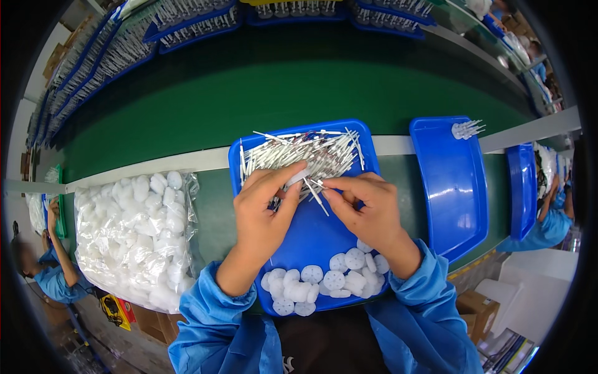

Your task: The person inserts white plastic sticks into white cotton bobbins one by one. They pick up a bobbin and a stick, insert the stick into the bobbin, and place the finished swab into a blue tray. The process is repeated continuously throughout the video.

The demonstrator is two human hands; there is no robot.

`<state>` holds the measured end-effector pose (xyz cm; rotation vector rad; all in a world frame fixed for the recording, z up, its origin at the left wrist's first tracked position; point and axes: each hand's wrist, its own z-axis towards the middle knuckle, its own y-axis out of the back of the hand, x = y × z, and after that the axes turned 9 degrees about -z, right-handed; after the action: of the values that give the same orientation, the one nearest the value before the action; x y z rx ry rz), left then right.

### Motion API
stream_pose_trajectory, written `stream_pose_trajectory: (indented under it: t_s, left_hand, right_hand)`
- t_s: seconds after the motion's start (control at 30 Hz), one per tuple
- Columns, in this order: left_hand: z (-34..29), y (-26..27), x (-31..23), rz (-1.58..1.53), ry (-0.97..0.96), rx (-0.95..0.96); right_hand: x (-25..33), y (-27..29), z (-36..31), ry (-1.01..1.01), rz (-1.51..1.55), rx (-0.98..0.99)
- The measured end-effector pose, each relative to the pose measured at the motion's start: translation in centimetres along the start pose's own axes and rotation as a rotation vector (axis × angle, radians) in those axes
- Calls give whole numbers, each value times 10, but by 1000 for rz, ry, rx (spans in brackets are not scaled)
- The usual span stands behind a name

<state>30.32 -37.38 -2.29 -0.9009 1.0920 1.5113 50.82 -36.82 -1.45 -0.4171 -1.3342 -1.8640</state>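
Observation:
Over a blue tray (308, 237), my left hand (261, 202) pinches a white plastic disc (298, 177) between thumb and fingers. A thin white stick (316, 198) slants down from the disc. My right hand (370, 209) is closed at the fingertips on another thin white stick (316, 184), held against the disc; its far end is hard to make out. Behind both hands, the tray's far half holds a heap of thin white sticks (305, 149), some with dark parts. Loose white discs with small holes (311, 273) lie at its near end.
To the left lies a clear plastic bag full of white discs (134, 237). A second blue tray (453, 199) on the right carries a disc set with sticks (466, 129). Filled blue trays (199, 28) line the far side of the green surface (299, 81). Co-workers sit at both sides.

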Motion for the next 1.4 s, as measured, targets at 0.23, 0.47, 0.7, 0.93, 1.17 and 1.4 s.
stream_pose_trajectory:
  t_s: [0.23,0.47,0.7,0.93,1.17,1.4]
  left_hand:
    - [2,-6,1,57,-105,-4]
    - [-2,-3,2,76,-4,10]
    - [-2,-2,0,91,3,20]
    - [-4,-1,6,-386,310,40]
    - [-3,6,4,-601,397,107]
    - [0,9,2,-649,426,92]
  right_hand:
    - [0,3,1,-39,-12,86]
    - [-2,3,2,98,-90,-6]
    - [-3,5,2,102,-80,30]
    - [-7,6,7,263,-118,-38]
    - [-9,0,5,290,-142,-32]
    - [-4,2,4,214,-125,-61]
